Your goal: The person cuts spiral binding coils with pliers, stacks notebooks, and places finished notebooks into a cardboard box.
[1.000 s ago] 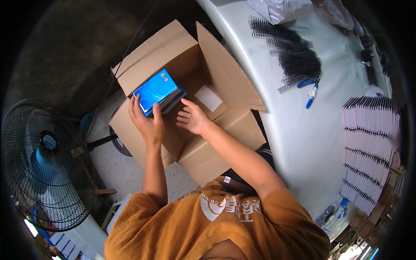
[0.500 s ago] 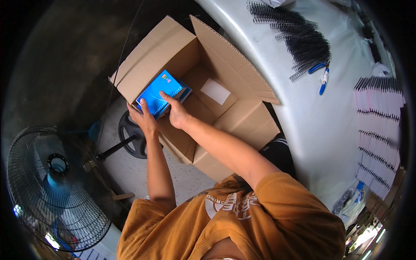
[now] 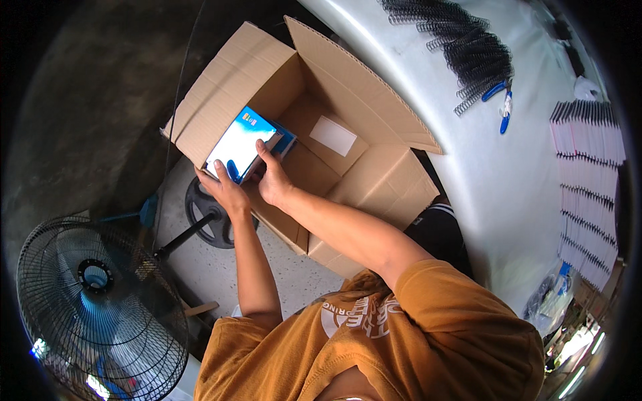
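A stack of blue-covered spiral notebooks is gripped between my two hands at the left side of an open cardboard box. Light glares white across the top cover. My left hand closes on the stack's near left end, thumb on top. My right hand grips the near right edge with its thumb over the cover; its other fingers are partly hidden beneath. Another blue notebook shows beside the stack, inside the box. A white paper label lies against the box's inner surface.
A pale covered table runs along the right, bearing black spiral coils, blue-handled pliers and stacked bound pads. A standing fan is at lower left. A black wheel-shaped base sits beside the box.
The top cover has tilted and now reflects bright light. Both hands keep their grip on the stack. The whole view has shifted slightly.
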Available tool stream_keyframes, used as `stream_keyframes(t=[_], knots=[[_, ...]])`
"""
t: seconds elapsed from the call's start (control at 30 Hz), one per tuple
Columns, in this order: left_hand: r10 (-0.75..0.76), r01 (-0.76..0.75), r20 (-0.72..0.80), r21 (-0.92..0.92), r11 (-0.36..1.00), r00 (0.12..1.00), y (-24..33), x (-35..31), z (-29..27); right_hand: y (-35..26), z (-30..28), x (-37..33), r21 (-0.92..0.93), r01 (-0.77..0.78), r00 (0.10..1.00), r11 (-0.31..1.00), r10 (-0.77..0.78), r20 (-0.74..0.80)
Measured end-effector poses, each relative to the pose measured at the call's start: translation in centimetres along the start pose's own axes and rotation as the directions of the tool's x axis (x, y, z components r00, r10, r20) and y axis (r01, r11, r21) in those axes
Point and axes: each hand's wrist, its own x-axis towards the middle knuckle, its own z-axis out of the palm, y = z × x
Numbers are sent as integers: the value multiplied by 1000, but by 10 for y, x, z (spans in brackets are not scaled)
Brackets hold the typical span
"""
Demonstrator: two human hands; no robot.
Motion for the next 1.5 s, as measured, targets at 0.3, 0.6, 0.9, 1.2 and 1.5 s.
stream_keyframes(t=[0.3, 0.6, 0.9, 1.2, 1.5], knots=[[-17, 18, 61, -14, 1000, 998, 2, -2, -1, -5, -1, -1, -170, 154, 973, 973, -119, 199], [-80, 73, -62, -115, 991, 995, -19, 3, -2, -11, -1, 11, -134, 169, 973, 976, -143, 182], [16, -12, -153, 22, 1000, 988, -17, -3, 1, -141, -32, -114, -250, -10, 880, 968, 127, 457], [-18, 33, -67, 236, 971, 998, -20, -1, -10, -282, -110, -336, 385, 466, 640, 797, -603, 475], [3, 8, -26, 394, 919, 1000, 4, -11, -9, -464, -176, -348, 149, 936, 351, 319, -857, -377]])
